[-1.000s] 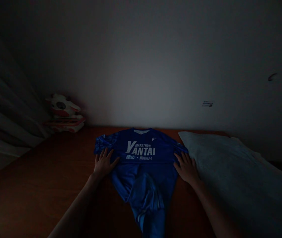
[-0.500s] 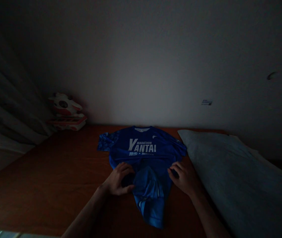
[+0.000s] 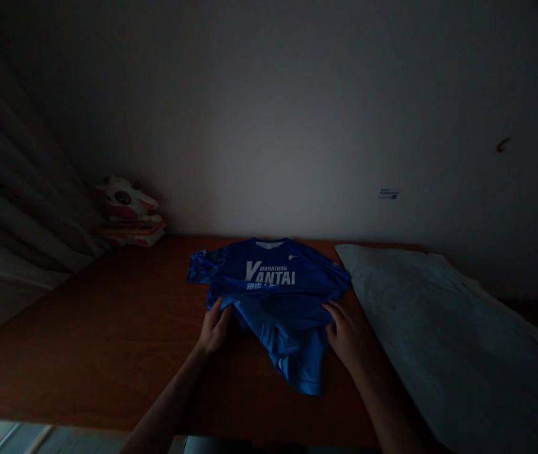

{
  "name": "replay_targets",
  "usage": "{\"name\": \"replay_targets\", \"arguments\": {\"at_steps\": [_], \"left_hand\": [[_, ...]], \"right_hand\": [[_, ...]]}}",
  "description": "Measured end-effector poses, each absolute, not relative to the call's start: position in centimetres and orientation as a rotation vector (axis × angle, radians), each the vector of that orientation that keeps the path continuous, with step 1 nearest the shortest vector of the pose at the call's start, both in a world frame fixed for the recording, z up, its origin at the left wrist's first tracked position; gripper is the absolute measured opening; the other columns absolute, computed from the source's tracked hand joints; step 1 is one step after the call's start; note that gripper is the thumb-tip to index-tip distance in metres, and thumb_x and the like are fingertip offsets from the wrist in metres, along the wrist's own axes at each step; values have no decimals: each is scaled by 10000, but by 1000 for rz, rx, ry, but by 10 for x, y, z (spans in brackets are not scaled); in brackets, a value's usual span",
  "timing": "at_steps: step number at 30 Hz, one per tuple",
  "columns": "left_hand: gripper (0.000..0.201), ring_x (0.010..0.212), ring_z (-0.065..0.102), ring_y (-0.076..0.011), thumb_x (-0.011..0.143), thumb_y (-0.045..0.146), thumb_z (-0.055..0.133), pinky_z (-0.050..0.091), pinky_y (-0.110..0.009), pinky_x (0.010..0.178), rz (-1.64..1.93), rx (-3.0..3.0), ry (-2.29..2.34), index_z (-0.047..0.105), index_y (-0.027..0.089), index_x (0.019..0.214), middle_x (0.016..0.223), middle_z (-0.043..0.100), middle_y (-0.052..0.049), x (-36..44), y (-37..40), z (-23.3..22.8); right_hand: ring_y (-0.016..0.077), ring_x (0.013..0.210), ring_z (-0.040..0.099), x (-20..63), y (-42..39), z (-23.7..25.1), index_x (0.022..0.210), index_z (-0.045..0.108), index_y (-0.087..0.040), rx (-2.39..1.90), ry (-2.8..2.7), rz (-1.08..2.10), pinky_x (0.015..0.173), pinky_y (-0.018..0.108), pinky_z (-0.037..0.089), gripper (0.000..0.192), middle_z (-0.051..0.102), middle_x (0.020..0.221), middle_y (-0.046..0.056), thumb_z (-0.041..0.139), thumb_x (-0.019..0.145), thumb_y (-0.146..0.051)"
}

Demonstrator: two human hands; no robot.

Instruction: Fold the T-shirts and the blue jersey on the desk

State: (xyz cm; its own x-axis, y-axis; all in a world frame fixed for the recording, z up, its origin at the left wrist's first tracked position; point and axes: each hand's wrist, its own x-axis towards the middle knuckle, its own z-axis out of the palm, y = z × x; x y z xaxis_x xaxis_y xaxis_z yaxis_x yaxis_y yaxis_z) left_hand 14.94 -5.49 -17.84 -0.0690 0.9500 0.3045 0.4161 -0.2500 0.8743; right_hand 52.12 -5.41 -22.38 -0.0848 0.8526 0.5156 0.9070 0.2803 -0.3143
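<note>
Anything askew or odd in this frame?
The blue shirt lies flat at the chest print, but its lower half is bunched and twisted to a point toward the near edge of the orange-brown surface. The left hand and right hand grip its sides. Lighting is very dim.

A bed with a reddish-brown sheet (image 3: 108,340) filled the lower half of the dim room, running back to the wall. A blue jersey (image 3: 273,293) lay on it near the far edge, chest side up, with white lettering across the front and its lower part bunched and folded over toward the near side. Just to the right of the jersey, a pale pillow (image 3: 420,321) stretched along the sheet from the wall toward the near right corner. At the far left corner, against the wall, sat a white and red soft toy (image 3: 130,211).
</note>
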Motion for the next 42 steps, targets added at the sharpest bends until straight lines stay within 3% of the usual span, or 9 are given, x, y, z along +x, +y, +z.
{"name": "replay_targets", "arguments": {"at_steps": [4,8,14,18,26,31,34,38,42], "left_hand": [[425,940,675,-238,914,553,447,550,-329,848,1435,1581,1544,652,194,1012,952,728,-51,140,-61,-185],[311,777,679,-226,902,459,473,572,-332,757,1110,1934,1507,648,202,890,823,714,-49,123,-87,-184],[275,963,722,-278,806,236,497,580,-377,892,897,2339,1626,689,242,1004,1048,763,-93,85,-131,-188],[340,956,730,-283,722,193,480,585,-379,887,949,2262,1774,686,245,987,1022,771,-77,67,-139,-192],[170,622,613,-184,806,351,428,526,-258,611,1419,1769,1818,553,235,816,667,645,13,69,-145,-179],[297,628,636,-211,862,439,381,519,-299,637,1169,1871,1809,574,220,810,650,646,-8,71,-141,-176],[357,765,682,-265,848,483,414,541,-379,750,1087,2069,1813,619,202,925,807,710,-67,74,-138,-177],[608,1172,606,-367,813,506,492,462,-543,997,972,2492,1630,561,170,1314,1296,646,-176,82,-143,-172],[636,1304,538,-338,871,444,557,417,-518,1089,699,2635,1439,473,215,1458,1450,562,-150,91,-151,-162]], "right_hand": [[246,1125,675,519,-67,-216,1168,688,-225,-1573,-1886,-116,975,432,556,484,674,1267,96,441,796,-40],[251,1142,671,508,-103,-195,1157,696,-236,-1386,-1987,44,986,418,555,284,691,1248,99,503,950,-261],[292,1230,627,505,-151,-186,1190,710,-298,-1337,-2165,252,1032,458,538,410,660,1355,66,722,839,-511],[249,1034,724,509,-155,-194,1046,750,-288,-1328,-1994,309,927,405,592,263,765,1116,64,572,956,-459],[266,787,754,527,-156,-196,979,712,-215,-1532,-1348,291,703,335,606,552,787,875,114,485,901,-713],[268,769,754,525,-154,-188,884,730,-244,-1551,-1400,466,686,311,592,543,790,841,103,514,864,-741],[269,772,761,522,-153,-184,882,740,-264,-1503,-1474,533,678,302,593,526,794,834,92,524,854,-742],[263,743,758,521,-155,-181,936,735,-254,-1510,-1499,567,640,299,589,533,789,792,81,514,862,-735],[267,753,760,522,-157,-180,956,729,-250,-1552,-1504,570,672,315,591,564,793,816,83,502,849,-755]]}}
